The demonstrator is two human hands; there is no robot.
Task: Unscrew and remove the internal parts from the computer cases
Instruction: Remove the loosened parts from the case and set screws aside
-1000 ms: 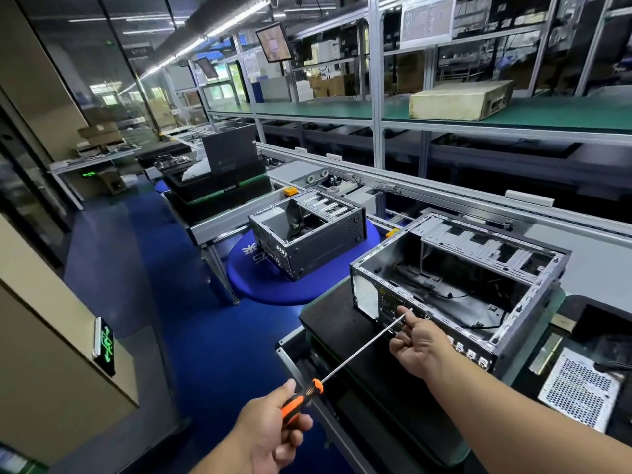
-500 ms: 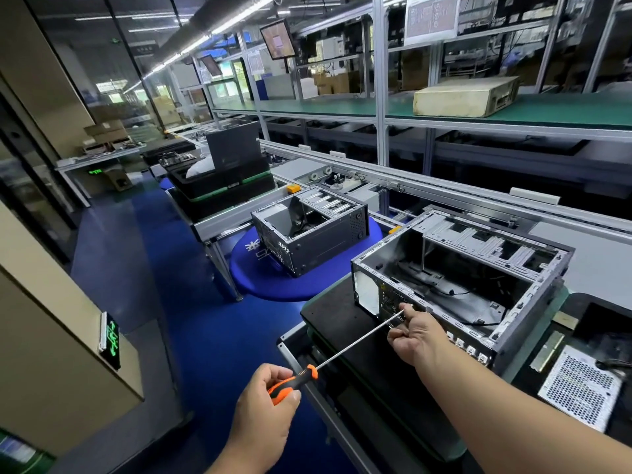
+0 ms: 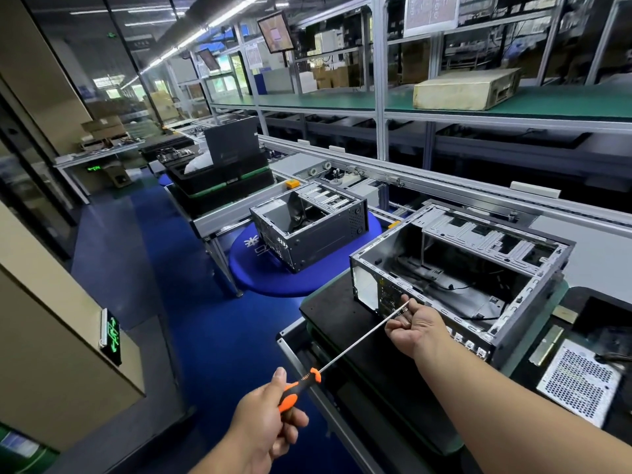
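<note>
While the left hand [image 3: 270, 419] keeps gripping the screwdriver [image 3: 345, 354] handle, its thumb has straightened. The right hand [image 3: 412, 328] still pinches the shaft near the tip, against the computer case [image 3: 513, 304].

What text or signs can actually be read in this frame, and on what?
Nothing reads as words.
Green lit wall-mounted exit sign: arrow and running-figure pictogram only, no legible letters.
White printed sheet on the upper rack: print too small.
Round blue mat under the far open grey computer case: white logo and characters, partly hidden, unreadable.
Hanging monitor screen: blurred.
</note>
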